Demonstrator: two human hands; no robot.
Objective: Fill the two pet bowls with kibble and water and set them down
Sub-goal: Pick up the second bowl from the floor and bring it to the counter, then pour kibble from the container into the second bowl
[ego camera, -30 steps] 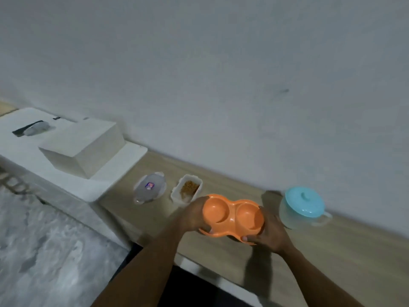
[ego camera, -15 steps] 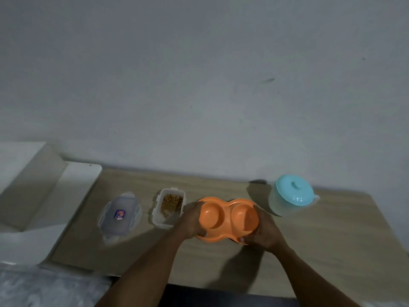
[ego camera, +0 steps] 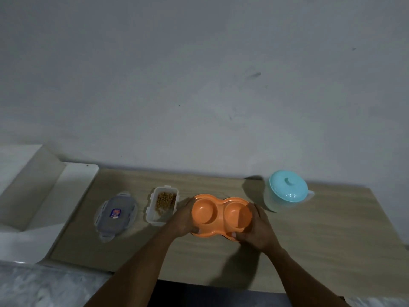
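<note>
At six o'clock on the wooden bench (ego camera: 309,251), the orange double pet bowl (ego camera: 221,214) has come nearer the surface than a second ago, both wells empty. The left hand (ego camera: 183,218) and right hand (ego camera: 259,229) each keep a grip closed on one end. Kibble container (ego camera: 162,204) at nine o'clock of it, teal-lidded water jug (ego camera: 287,191) at two; filling likely follows.

Both forearms run off the near edge. The left hand (ego camera: 183,218) and right hand (ego camera: 257,229) cover the ends of the orange double bowl (ego camera: 219,214), hiding whether it touches the tabletop (ego camera: 321,240). The lid (ego camera: 116,214) label is too small to read.
</note>
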